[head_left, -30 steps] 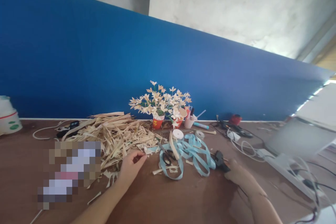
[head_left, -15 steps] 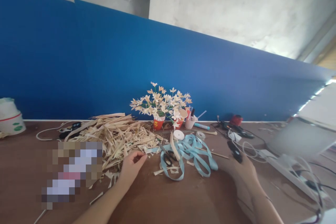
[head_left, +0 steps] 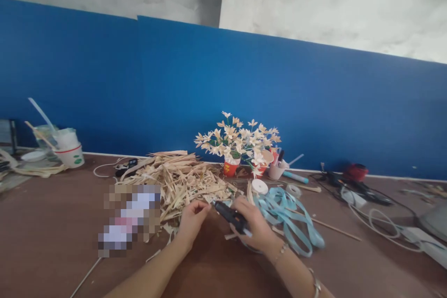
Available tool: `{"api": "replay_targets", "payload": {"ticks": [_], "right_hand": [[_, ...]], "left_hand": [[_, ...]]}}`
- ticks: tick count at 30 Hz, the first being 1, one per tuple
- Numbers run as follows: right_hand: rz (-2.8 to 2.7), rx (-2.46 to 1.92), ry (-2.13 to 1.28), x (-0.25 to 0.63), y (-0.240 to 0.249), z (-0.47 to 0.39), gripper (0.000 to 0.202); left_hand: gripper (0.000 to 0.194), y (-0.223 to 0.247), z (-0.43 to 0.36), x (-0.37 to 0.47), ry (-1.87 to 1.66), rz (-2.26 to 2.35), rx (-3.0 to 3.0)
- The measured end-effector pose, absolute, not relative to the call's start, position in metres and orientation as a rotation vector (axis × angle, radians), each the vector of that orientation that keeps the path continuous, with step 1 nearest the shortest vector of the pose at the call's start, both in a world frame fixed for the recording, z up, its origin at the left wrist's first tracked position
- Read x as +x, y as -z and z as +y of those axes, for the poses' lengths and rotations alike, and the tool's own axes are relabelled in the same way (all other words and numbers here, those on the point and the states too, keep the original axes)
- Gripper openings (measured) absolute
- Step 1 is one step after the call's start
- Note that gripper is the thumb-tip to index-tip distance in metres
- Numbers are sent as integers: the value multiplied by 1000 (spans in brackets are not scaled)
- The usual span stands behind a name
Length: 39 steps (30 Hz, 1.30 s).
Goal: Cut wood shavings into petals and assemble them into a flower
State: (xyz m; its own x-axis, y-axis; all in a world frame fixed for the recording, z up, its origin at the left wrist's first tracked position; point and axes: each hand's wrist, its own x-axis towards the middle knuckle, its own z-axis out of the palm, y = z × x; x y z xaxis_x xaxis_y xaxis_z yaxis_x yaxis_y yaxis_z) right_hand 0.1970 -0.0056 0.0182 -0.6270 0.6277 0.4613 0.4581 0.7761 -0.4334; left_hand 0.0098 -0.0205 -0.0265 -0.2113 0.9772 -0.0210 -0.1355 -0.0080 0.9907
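Note:
My right hand [head_left: 256, 226] is wrapped round a black glue gun [head_left: 230, 215], its nozzle pointing left toward my left hand. The fingertips of my left hand [head_left: 192, 221] are pinched together close to the nozzle; whatever they hold is too small to make out. Behind both hands spreads a pile of dry husk strips [head_left: 178, 179]. Light blue ribbon [head_left: 286, 216] lies loosely to the right of my right hand, with a white roll [head_left: 260, 186] beside it. Pale husk flowers [head_left: 237, 142] stand in red cups [head_left: 231, 167] behind the pile.
A blurred-out object [head_left: 131, 219] lies on the left of the brown table [head_left: 42, 242]. White cups [head_left: 71, 154] stand at the far left. Cables and a power strip [head_left: 426, 244] are at the right, a thin stick [head_left: 337, 229] nearer. A blue partition [head_left: 174, 84] rises behind.
My right hand has brought the glue gun from the right side in to my left hand. The view has turned, so the table items sit further right.

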Motion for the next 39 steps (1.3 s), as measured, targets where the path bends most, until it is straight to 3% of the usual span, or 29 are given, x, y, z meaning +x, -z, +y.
{"api": "replay_targets", "payload": {"ticks": [8, 39], "right_hand": [[-2348, -817, -415, 196, 8, -2, 22], [-2384, -898, -360, 192, 6, -1, 20]], "left_hand": [[18, 29, -17, 10, -1400, 1345, 1022], [19, 31, -17, 10, -1390, 1379, 1118]]}}
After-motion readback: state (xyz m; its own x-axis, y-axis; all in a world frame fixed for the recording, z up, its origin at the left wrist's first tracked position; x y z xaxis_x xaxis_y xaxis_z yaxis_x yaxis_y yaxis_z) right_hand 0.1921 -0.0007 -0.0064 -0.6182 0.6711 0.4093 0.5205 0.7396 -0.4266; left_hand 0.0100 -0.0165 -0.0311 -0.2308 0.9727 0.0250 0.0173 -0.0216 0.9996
